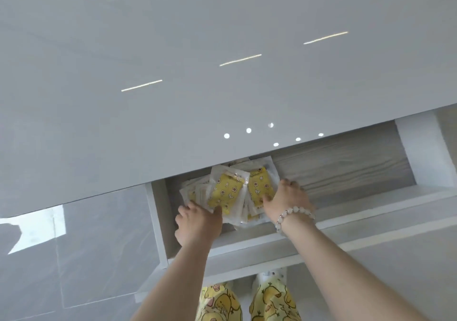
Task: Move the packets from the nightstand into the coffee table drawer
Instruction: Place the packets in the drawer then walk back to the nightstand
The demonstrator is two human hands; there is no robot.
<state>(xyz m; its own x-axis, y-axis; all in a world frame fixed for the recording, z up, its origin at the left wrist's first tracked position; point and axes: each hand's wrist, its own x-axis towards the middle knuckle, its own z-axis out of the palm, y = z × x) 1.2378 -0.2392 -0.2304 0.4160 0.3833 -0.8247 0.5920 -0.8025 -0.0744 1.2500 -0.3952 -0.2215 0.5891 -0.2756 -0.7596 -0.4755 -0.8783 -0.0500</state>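
Observation:
A pile of clear packets (227,192) with yellow printed contents lies in the left part of the open coffee table drawer (346,172). My left hand (197,224) is at the pile's near left edge, fingers curled at the packets, thumb on a yellow one. My right hand (286,199), with a white bead bracelet on the wrist, holds the right side of the pile, thumb on top of a packet and fingers over the far edge. The back of the pile is hidden under the table top.
The glossy grey table top (173,73) overhangs the drawer's rear. The drawer's wood-grain floor is bare to the right of the pile. Its white front wall (247,244) lies under my forearms. Grey floor tiles (86,246) lie left; my yellow-patterned trousers (272,301) show below.

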